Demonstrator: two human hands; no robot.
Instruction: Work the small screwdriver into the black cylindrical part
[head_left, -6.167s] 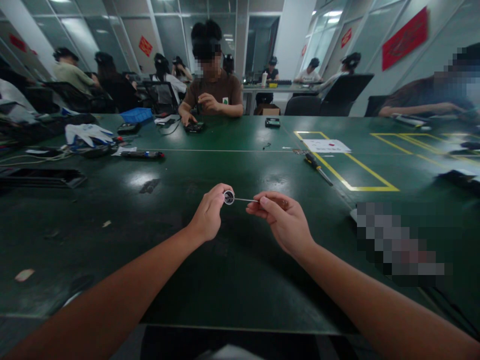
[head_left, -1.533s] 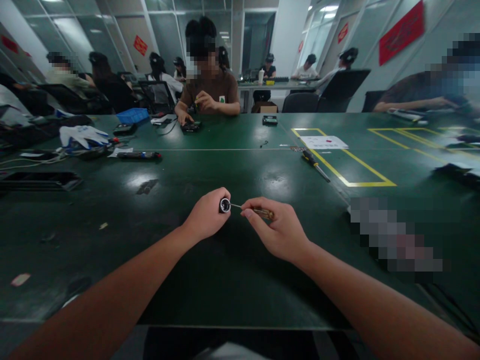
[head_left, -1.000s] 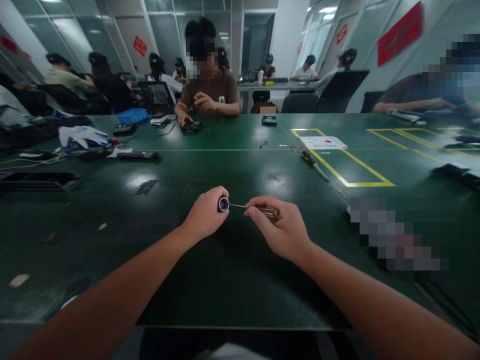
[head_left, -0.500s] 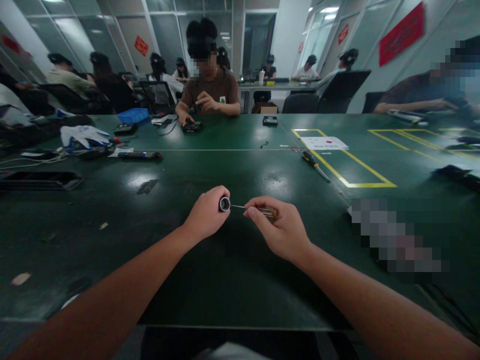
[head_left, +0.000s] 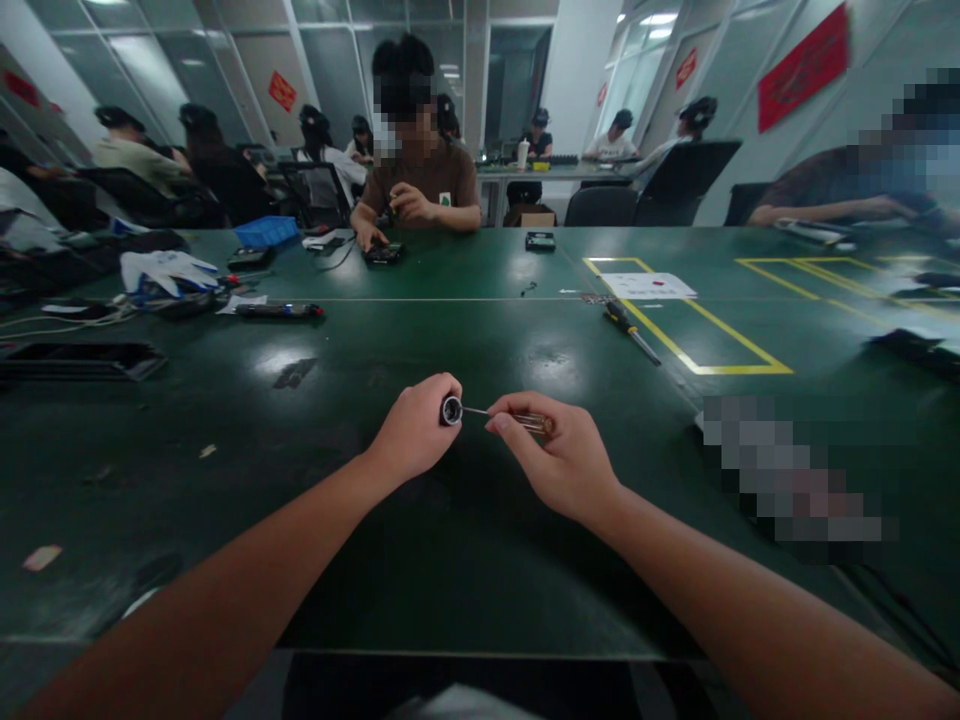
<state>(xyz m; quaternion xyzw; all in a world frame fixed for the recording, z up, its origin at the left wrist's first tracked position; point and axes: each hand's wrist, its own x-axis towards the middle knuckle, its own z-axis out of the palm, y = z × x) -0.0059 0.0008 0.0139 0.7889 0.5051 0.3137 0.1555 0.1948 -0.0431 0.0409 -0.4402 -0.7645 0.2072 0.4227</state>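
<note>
My left hand [head_left: 411, 428] is closed around a small black cylinder [head_left: 451, 410] with a silvery ring at its open end; the rest of it is hidden in the fist. A screwdriver [head_left: 534, 424] with a clear amber handle lies in the closed fingers of my right hand [head_left: 568, 455]. Its thin shaft points left and reaches the rim of the cylinder; whether the tip is inside I cannot tell. Both hands are held above the green table [head_left: 480, 570], near its front edge.
A black-and-yellow screwdriver [head_left: 631, 332] lies ahead on the right, near a white sheet [head_left: 651, 286]. Left of centre is a dark pen-like tool [head_left: 277, 311], with white gloves [head_left: 169, 272] beyond. Across the table a person [head_left: 421, 185] handles a black device [head_left: 384, 252]. A blurred-out object [head_left: 795, 480] is at right.
My left hand and the cylinder have shifted very slightly right, turning a little. My right hand with the screwdriver has barely moved.
</note>
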